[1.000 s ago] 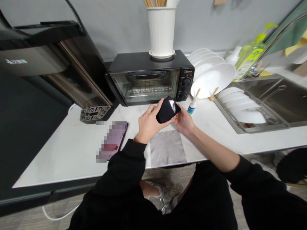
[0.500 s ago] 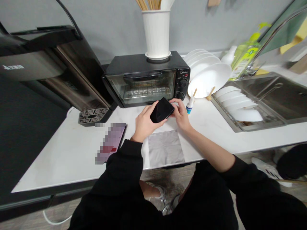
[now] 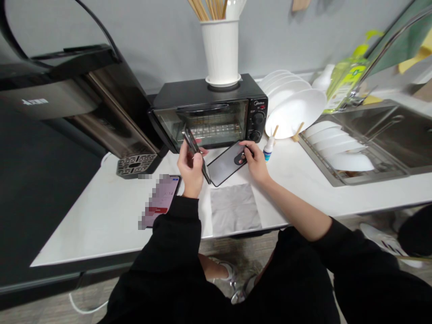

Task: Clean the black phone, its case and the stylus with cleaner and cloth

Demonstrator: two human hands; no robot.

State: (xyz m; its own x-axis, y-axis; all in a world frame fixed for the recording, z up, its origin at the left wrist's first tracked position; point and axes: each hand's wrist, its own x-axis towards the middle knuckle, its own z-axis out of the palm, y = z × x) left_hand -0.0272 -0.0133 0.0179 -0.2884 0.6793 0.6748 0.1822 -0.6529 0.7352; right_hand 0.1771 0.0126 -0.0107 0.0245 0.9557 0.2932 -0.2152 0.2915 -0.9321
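My left hand (image 3: 189,173) grips a thin dark phone (image 3: 195,150), held on edge and tilted in front of the toaster oven. My right hand (image 3: 258,164) holds a black phone case (image 3: 224,165) by its camera-cutout end, and my fingers show through the hole. The case's other end meets the phone's lower end. Both are held just above the white counter (image 3: 101,220). A grey cloth (image 3: 235,209) lies flat on the counter below them.
A second phone (image 3: 160,200) lies left of the cloth. A black toaster oven (image 3: 209,112) carries a white utensil holder (image 3: 221,49). A small bottle (image 3: 269,148), racked white plates (image 3: 293,108), a sink (image 3: 381,135) and a dark appliance (image 3: 84,99) surround the spot.
The dark phone that both hands held together has come apart into two pieces. My left hand swung the phone up and left, and my right hand kept the case.
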